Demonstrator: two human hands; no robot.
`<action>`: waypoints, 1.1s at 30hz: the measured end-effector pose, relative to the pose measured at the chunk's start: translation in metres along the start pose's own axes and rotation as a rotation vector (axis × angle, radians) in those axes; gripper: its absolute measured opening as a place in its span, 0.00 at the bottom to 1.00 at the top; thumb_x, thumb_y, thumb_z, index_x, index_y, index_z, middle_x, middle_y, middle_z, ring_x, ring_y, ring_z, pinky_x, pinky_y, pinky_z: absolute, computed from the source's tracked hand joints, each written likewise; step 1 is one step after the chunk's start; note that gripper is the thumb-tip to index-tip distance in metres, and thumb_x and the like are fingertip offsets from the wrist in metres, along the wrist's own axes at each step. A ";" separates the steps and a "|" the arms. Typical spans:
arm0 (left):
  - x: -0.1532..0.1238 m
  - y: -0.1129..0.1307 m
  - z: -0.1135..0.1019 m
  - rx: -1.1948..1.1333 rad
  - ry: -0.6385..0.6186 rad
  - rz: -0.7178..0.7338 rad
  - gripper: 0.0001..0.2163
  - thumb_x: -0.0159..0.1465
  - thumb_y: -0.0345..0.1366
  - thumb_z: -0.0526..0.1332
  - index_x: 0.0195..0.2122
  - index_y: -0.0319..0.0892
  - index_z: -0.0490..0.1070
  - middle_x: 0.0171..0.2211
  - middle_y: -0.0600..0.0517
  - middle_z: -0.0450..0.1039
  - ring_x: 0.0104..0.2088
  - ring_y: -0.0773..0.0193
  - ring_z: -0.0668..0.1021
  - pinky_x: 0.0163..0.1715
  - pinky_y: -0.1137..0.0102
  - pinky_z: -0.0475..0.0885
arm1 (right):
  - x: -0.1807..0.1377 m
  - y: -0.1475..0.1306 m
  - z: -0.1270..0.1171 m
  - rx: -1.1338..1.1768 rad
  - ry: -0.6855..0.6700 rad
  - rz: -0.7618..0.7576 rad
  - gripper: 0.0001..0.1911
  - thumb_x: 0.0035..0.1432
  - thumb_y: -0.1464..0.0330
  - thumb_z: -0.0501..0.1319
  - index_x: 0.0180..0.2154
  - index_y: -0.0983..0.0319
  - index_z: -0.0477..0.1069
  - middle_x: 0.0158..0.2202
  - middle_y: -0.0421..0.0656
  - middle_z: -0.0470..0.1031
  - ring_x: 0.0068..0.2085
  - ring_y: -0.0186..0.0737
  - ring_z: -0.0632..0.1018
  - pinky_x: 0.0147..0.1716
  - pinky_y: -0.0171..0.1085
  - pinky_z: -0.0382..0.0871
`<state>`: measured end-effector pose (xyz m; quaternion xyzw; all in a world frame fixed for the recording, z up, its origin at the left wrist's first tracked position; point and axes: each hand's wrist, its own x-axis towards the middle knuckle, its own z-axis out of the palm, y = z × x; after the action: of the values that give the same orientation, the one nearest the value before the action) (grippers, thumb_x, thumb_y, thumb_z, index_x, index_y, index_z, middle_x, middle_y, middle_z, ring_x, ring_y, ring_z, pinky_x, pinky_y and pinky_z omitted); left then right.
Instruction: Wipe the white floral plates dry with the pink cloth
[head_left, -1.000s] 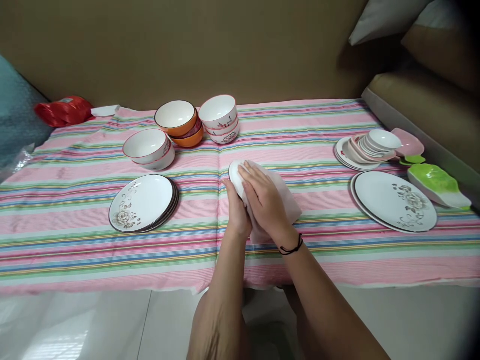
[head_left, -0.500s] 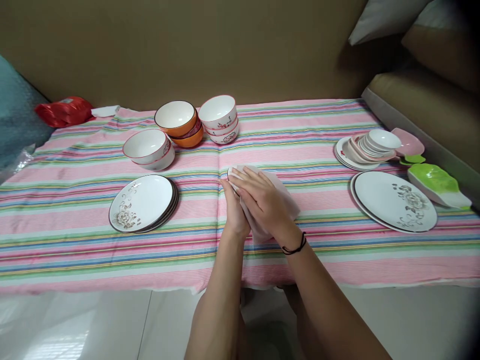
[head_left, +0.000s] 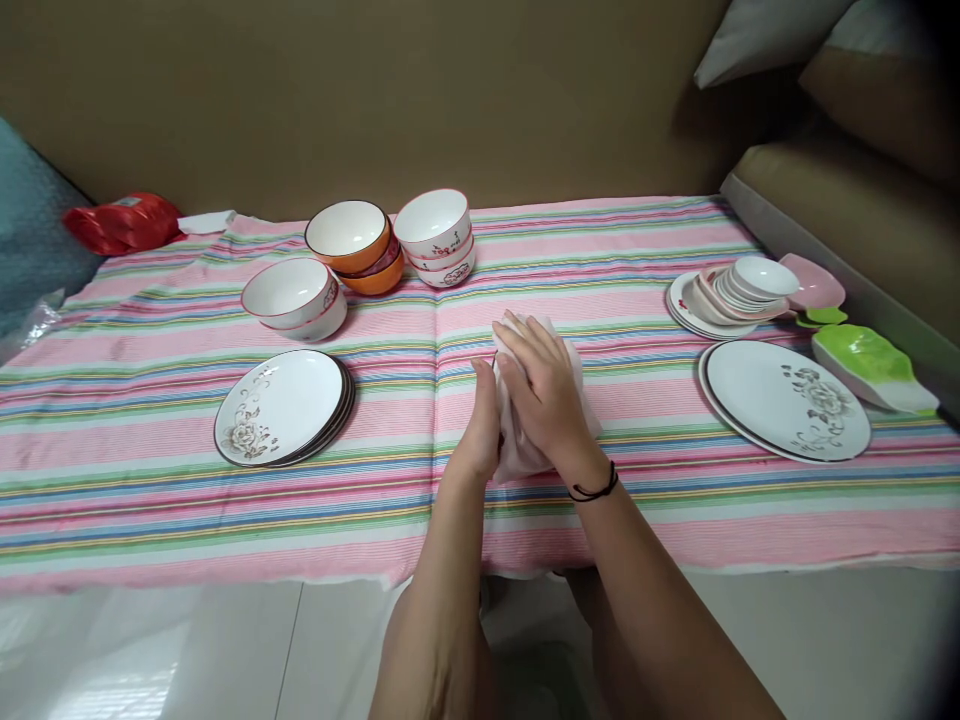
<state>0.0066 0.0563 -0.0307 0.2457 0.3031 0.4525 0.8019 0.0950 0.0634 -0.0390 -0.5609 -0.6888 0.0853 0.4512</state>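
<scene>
At the middle of the striped cover, my left hand (head_left: 481, 430) holds a dark-rimmed plate by its left side, thumb up along the edge. Most of that plate is hidden; only a bit of dark edge shows by the thumb. A thin white cloth (head_left: 517, 455) lies over it. Pressing down on this cloth is my right hand (head_left: 546, 385), fingers stretched forward, a black cord on the wrist. To the left lies a stack of flower-patterned plates (head_left: 281, 405). On the right are larger oval plates (head_left: 780, 400).
White bowls (head_left: 292, 295), orange bowls (head_left: 349, 235) and another white bowl stack (head_left: 433, 225) stand at the back left. Small dishes (head_left: 754, 285), a pink dish (head_left: 814, 283) and a green leaf-shaped dish (head_left: 870, 365) sit right. A red bundle (head_left: 124, 225) lies far left.
My right hand has slid forward and a little right over the plate with the cloth. My left hand has shifted slightly right, its thumb now more upright. The stacks have stayed put.
</scene>
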 end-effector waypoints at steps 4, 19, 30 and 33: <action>0.000 -0.003 -0.001 -0.026 -0.017 -0.067 0.29 0.66 0.56 0.45 0.60 0.45 0.65 0.56 0.49 0.71 0.65 0.55 0.59 0.62 0.61 0.61 | 0.000 0.006 -0.003 0.000 0.075 0.131 0.18 0.66 0.62 0.49 0.54 0.55 0.69 0.60 0.43 0.67 0.63 0.48 0.63 0.61 0.59 0.52; -0.004 -0.006 -0.003 0.023 0.010 -0.033 0.29 0.64 0.58 0.50 0.56 0.43 0.69 0.51 0.47 0.74 0.63 0.52 0.63 0.61 0.60 0.62 | 0.002 -0.001 -0.003 0.129 0.294 0.144 0.06 0.61 0.64 0.57 0.38 0.59 0.68 0.40 0.45 0.74 0.45 0.42 0.75 0.45 0.43 0.71; 0.005 0.006 0.001 -0.056 0.114 0.234 0.32 0.66 0.58 0.39 0.56 0.42 0.69 0.58 0.50 0.69 0.63 0.59 0.63 0.61 0.68 0.61 | -0.002 -0.010 0.002 0.165 -0.062 -0.131 0.20 0.62 0.64 0.58 0.55 0.58 0.68 0.58 0.43 0.69 0.61 0.43 0.66 0.63 0.49 0.59; 0.005 0.010 -0.001 -0.084 0.131 0.270 0.31 0.67 0.57 0.38 0.59 0.44 0.65 0.59 0.51 0.67 0.63 0.61 0.63 0.61 0.70 0.60 | -0.001 -0.017 0.003 0.137 -0.172 -0.161 0.22 0.64 0.66 0.54 0.59 0.55 0.64 0.63 0.40 0.62 0.65 0.41 0.61 0.65 0.51 0.54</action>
<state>0.0021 0.0657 -0.0265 0.2205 0.2998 0.5833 0.7220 0.0813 0.0578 -0.0309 -0.4625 -0.7602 0.1434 0.4331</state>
